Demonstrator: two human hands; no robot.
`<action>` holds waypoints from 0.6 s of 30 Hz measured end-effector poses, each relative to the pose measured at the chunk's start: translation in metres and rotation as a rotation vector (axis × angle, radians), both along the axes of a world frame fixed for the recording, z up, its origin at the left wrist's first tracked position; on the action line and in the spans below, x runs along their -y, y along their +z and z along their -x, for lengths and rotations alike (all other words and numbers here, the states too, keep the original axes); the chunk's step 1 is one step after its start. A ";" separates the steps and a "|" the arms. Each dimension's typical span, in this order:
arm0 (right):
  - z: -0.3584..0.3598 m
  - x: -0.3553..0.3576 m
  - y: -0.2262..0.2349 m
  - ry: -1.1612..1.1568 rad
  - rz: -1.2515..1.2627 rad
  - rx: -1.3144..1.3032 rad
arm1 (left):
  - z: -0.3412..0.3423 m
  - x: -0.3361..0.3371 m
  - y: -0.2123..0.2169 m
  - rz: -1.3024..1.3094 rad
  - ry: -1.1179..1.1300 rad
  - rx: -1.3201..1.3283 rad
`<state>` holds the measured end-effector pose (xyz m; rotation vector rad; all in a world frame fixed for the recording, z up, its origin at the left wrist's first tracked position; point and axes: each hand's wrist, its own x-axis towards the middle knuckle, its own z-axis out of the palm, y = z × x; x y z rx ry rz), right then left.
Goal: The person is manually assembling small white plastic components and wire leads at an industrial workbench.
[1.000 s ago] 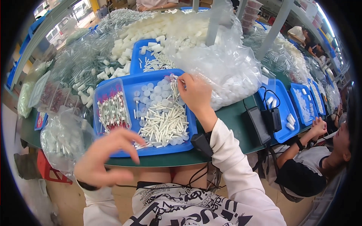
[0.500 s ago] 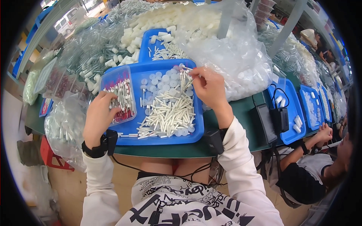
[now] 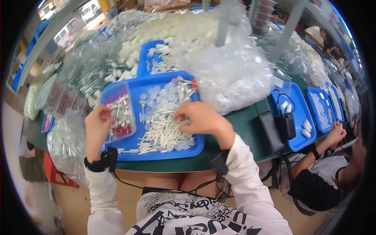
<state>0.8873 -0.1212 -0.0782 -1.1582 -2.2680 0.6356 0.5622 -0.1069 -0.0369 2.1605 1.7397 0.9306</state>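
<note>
A clear plastic box point(image 3: 133, 105) stands in the left part of a large blue tray point(image 3: 156, 157). Inside it lie thin white-and-metallic sticks point(image 3: 122, 111) over pink-red pieces. My left hand point(image 3: 97, 127) is at the box's left side, fingers bent, with a gap between thumb and fingertips. Over the heap of short white sticks point(image 3: 162, 135) hovers my right hand point(image 3: 203, 119), its thumb and forefinger apart and nothing visible between them. Translucent round caps point(image 3: 158, 96) lie behind the heap. More assembled-looking sticks point(image 3: 183, 90) rest at the tray's far right corner, beside something red.
Behind stands a smaller blue tray point(image 3: 144, 58) of white pieces. A big clear bag point(image 3: 235, 78) of translucent parts lies to the right, near black adapters point(image 3: 270, 131) with cables. Stacked clear boxes point(image 3: 58, 94) stand left. A co-worker point(image 3: 321, 172) sits at the right.
My right hand has come from the tray's far right corner, nearer and leftward, to the white stick heap. My left hand has drawn back slightly from the sticks in the box. The view has shifted.
</note>
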 end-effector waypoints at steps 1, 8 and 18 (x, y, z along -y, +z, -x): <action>-0.001 -0.002 0.002 0.018 0.074 0.036 | 0.003 -0.002 -0.002 0.007 0.039 0.068; 0.013 0.005 -0.013 -0.098 -0.123 -0.058 | 0.002 -0.003 -0.009 0.051 0.144 -0.004; 0.013 0.000 -0.018 -0.182 -0.038 -0.607 | -0.008 -0.030 -0.024 -0.172 0.248 -0.108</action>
